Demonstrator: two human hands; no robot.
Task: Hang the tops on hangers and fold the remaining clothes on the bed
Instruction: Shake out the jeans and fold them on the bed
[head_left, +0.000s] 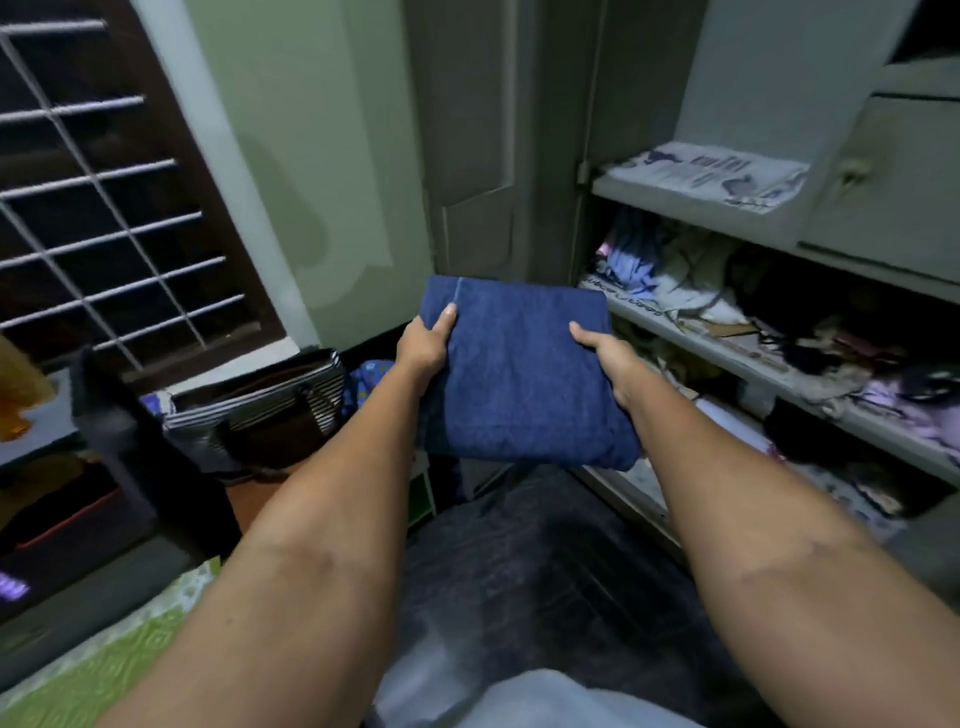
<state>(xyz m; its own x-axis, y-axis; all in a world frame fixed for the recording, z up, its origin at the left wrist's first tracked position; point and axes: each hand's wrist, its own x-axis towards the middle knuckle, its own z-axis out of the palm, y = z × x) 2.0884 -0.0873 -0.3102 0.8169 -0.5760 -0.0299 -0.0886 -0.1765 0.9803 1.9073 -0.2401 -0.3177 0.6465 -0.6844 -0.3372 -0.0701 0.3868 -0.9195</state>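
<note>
From the head camera, both arms reach forward and carry a folded blue denim garment (519, 374) in the air between them. The left hand (426, 345) grips its left edge, thumb laid flat on top and the fingers hidden beneath the cloth. The right hand (610, 358) grips the right edge the same way, thumb on top. The garment lies flat, a pale seam running near its far left corner. Just right of the right hand stand the open wardrobe shelves (769, 364), crammed with loose clothes; a folded printed cloth (711, 174) sits on the shelf above. Left of and below the left hand a striped bag (260, 400) rests on the floor. Behind it is a barred window (104, 197).
</note>
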